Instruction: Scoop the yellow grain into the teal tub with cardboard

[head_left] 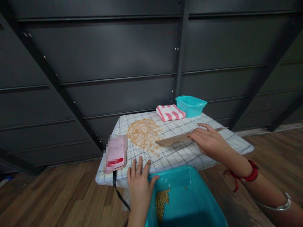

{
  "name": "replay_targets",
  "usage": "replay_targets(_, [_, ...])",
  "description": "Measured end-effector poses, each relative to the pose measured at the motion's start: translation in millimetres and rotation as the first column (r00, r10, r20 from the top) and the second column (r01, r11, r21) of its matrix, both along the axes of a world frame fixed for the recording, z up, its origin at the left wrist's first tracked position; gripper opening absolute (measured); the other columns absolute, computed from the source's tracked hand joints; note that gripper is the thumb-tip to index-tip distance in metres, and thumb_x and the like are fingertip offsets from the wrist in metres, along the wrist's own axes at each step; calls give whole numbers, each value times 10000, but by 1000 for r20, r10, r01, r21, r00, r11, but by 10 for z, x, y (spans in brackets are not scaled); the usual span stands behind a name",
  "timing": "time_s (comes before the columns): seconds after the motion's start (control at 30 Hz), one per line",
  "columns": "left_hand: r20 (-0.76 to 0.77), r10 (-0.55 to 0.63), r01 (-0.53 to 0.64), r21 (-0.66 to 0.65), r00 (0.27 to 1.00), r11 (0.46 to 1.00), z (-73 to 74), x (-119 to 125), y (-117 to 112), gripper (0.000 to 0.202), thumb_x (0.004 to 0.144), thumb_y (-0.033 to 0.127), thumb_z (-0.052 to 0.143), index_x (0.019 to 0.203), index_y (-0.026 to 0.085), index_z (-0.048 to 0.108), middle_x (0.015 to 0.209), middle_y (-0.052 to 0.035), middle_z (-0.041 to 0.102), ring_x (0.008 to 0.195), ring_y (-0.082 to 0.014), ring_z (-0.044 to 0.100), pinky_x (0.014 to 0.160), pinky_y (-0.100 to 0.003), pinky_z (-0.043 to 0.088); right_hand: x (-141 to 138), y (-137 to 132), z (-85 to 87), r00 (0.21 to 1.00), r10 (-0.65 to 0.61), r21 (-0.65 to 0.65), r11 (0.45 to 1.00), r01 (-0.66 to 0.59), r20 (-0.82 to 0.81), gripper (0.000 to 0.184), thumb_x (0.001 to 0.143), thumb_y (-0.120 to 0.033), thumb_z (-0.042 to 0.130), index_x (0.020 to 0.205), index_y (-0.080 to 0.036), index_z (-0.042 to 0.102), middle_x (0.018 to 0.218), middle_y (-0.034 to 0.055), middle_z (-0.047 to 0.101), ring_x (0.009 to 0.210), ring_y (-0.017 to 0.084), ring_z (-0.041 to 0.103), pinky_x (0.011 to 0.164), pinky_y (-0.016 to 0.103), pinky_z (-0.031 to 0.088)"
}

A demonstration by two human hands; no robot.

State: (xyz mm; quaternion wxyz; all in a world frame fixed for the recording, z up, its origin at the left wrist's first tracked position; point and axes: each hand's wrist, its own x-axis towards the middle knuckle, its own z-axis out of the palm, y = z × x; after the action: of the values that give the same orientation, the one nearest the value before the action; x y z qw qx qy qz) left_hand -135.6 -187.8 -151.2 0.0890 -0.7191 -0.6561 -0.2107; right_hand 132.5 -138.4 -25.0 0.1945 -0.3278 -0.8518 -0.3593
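Observation:
My right hand (207, 138) grips a long strip of brown cardboard (175, 139) from above, its fingers and thumb closed round the upper edge. The strip stands on edge over the checked cloth, its left tip beside a spread pile of yellow beans mixed with white grains (144, 134). My left hand (139, 181) lies with its fingers stretched out at the front edge of the table, the thumb touching the rim of a large teal tub (189, 189). Inside the tub, a patch of greenish-yellow beans (162, 201) sits along the left side.
A pink-and-white striped folded cloth (170, 112) and a small turquoise basket (191, 105) stand at the back of the table. At the left edge lies a pink phone-like object (115, 153), partly blurred, near a black strap (117, 190). A dark panelled wall (118, 53) rises behind.

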Motion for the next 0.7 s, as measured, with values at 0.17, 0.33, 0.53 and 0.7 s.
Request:
replay_targets(0.17, [-13,1,0,14,1000,1000,-10,-17,2,466,759,356,639,1217,300,581,1380,-101,512,1273,-349,434,988,-545,383,-62,35,-27,999,52,-38,998,-52,-15,294,789,7,359,833,-150,604,743,50,670,702,159,601,908,379,416])
replay_targets(0.33, [-14,4,-4,8,1000,1000,12,17,-11,462,756,349,642,1211,288,587,1381,-110,508,1271,-357,437,980,-553,387,-55,-64,15,996,90,-90,992,-91,-14,306,781,17,354,821,-163,598,717,27,658,688,144,594,903,356,417])
replay_targets(0.53, [-19,48,-48,23,999,999,37,67,-29,462,744,321,658,1200,278,596,1380,-108,510,1282,-353,423,1007,-555,358,-76,-27,48,1000,26,-16,1000,-26,-7,310,791,11,348,819,-165,602,734,45,669,694,157,596,896,378,422])
replay_targets(0.7, [-2,-5,5,-5,1000,1000,1,-8,1,472,754,365,643,1218,304,579,1388,-99,503,1279,-353,426,982,-552,385,-92,21,21,999,12,-66,998,-10,32,316,769,18,354,831,-159,609,731,45,667,699,158,596,898,384,422])
